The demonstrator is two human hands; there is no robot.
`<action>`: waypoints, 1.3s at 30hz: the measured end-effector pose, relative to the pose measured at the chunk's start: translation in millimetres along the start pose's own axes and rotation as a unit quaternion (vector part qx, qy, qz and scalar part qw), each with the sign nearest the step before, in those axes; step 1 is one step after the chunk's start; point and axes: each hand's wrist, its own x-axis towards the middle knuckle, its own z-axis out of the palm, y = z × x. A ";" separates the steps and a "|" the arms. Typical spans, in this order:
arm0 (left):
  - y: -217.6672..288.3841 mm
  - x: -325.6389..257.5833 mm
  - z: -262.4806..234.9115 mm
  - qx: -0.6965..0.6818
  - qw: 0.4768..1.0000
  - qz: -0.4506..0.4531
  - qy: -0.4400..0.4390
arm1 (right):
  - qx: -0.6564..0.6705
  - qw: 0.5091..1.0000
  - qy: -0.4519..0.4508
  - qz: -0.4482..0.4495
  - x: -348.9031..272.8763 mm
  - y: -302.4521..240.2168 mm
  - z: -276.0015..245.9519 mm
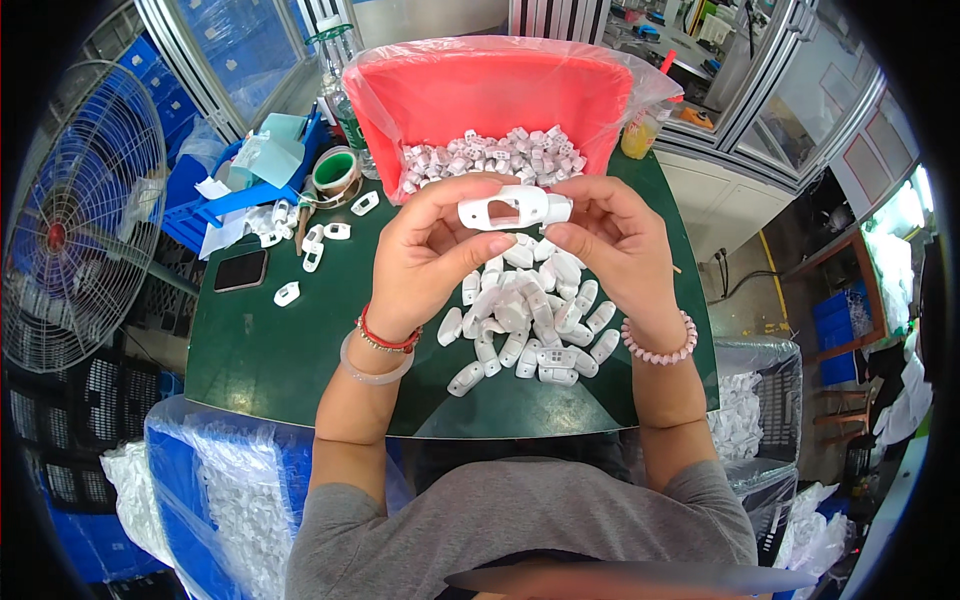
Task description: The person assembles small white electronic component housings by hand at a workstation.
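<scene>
1. Nearest, at the lower edge of the frame, is the worker's grey shirt. A blue crate at lower left and a dark crate at lower right both hold bagged white bits, too small to make out.
2. On the green desk, in the middle of the frame, lies a loose pile of white casings. By my reading these are a batch in progress; finished or waiting, I can't tell.
3. Just above the pile, the left hand has a narrow grip on the left end of one white casing, its long opening facing up. The right hand pinches the right end just as closely; whether a second piece is joined there I can't tell. This one looks unfinished, being in both hands.
4. At left on the desk, a few casings lie apart near a dark phone, perhaps set aside.
5. Farther off, top centre, a lined red bin holds a heap of small white parts: plenty seems left.
</scene>
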 end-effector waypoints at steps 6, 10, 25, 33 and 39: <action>-5.4 1.5 1.2 0.140 0.989 0.052 -0.003 | -0.048 0.998 0.009 0.025 0.7 3.2 3.6; -3.0 0.2 3.0 0.193 0.981 0.030 0.011 | -0.047 0.998 -0.021 0.034 -0.8 3.6 1.9; -3.9 -1.8 2.6 0.141 0.989 -0.031 0.021 | 0.113 0.983 -0.079 0.119 1.3 8.0 -3.3; -2.4 -3.2 9.1 0.023 0.995 -0.093 0.026 | 0.042 0.990 -0.039 0.132 1.6 2.6 -5.3; 2.7 -0.4 9.1 -0.077 0.962 -0.255 0.064 | 0.065 0.990 -0.026 0.124 2.5 13.1 -7.8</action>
